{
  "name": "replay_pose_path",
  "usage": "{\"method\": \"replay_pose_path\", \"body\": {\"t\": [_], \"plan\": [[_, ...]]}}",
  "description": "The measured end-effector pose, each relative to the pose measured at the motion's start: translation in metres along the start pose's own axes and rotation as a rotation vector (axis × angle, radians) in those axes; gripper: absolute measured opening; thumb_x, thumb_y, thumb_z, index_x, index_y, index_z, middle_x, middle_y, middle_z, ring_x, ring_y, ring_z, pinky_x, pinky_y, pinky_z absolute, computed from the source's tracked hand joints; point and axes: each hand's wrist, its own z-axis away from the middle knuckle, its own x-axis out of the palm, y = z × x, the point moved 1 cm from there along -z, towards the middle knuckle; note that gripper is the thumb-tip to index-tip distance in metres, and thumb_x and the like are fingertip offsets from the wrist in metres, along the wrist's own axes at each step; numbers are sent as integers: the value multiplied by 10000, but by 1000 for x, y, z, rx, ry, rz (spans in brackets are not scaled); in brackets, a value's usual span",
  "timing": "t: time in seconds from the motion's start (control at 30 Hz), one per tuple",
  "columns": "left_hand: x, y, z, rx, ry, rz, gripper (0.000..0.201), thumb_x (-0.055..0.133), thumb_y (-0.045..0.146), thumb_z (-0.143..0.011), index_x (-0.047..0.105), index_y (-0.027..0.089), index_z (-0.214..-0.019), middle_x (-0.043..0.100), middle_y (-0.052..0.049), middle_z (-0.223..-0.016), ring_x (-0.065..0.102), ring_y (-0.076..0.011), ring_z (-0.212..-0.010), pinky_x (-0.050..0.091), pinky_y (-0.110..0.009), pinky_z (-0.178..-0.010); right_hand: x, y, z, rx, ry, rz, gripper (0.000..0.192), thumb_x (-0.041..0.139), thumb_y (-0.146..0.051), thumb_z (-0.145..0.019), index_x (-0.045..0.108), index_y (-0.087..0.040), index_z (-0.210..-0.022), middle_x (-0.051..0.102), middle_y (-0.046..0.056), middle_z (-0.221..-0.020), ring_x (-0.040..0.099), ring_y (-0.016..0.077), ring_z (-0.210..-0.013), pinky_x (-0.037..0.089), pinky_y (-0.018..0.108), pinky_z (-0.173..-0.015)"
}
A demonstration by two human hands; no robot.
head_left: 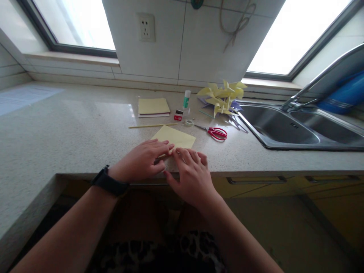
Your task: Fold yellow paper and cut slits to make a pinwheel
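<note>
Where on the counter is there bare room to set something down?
Widest: left of the pad and stick, up to the white sheet. Smaller: the front strip between scissors and sink. Crowded: the middle, with glue, box, tape and pinwheels, and paper under both hands.

Head view, forward-down over counter [93, 136]

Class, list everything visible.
Sheet: 1, yellow, centre
Stick: 1, tan, centre
Stack: 1, yellow, back
Glue: 1, green, back
Box: 1, red, centre
Tape: 1, pale, centre
Scissors: 1, red, centre
Pinwheels: several, mostly yellow, right
Sink: 1, silver, right
Faucet: 1, silver, right
Socket: 1, white, wall
Cord: 1, beige, wall
Windows: 2, white, wall
Papers: unclear, white, left
Counter: 1, grey, central
Cabinets: unclear, yellow, below
Item: 1, blue, right
Watch: 1, black, wrist
Hands: 2, bare, centre
</note>
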Motion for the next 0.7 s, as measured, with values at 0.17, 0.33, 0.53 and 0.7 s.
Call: {"method": "replay_pose_path", "body": {"t": [0.17, 0.33, 0.53, 0.7], "plan": [[0, -1, 1, -15, -30, 7, 499, 588, 162, -836, 601, 260, -1325, 588, -74, -1459, 482, -294, -1397, 320, -538, -1196, 2, -1, 2, 15, 9, 8, 530, 543, -470, -937, 533, -173, -1377, 608, 108, -1322, 468, 306, -1245, 301, 461, -1087], [-1, 1, 1, -28, 13, 40, 542, 594, 164, -823, 513, 233, -1354, 610, -110, -1409, 537, -292, -1333, 400, -498, -1136, 4, -3, 5, 32, 16, 1, 567, 559, -461, -917, 530, -150, -1390, 621, 107, -1309, 474, 308, -1246, 294, 469, -1099], [-1, 2, 2, -38, 41, 87, 587, 602, 142, -801, 424, 209, -1356, 586, -146, -1411, 561, -293, -1303, 446, -470, -1086, 4, -4, 5, 43, 20, 21, 684, 585, -543, -871, 511, -138, -1418, 527, 131, -1462, 349, 330, -1406, 182, 515, -1179], [-2, 2, 2, -43, 52, 95, 577, 611, 131, -781, 444, 215, -1327, 621, -134, -1352, 578, -287, -1273, 443, -461, -1083, 0, -4, -1, 19, 3, -4, 647, 596, -551, -856, 563, -140, -1354, 584, 137, -1347, 420, 329, -1319, 236, 478, -1173]]}}
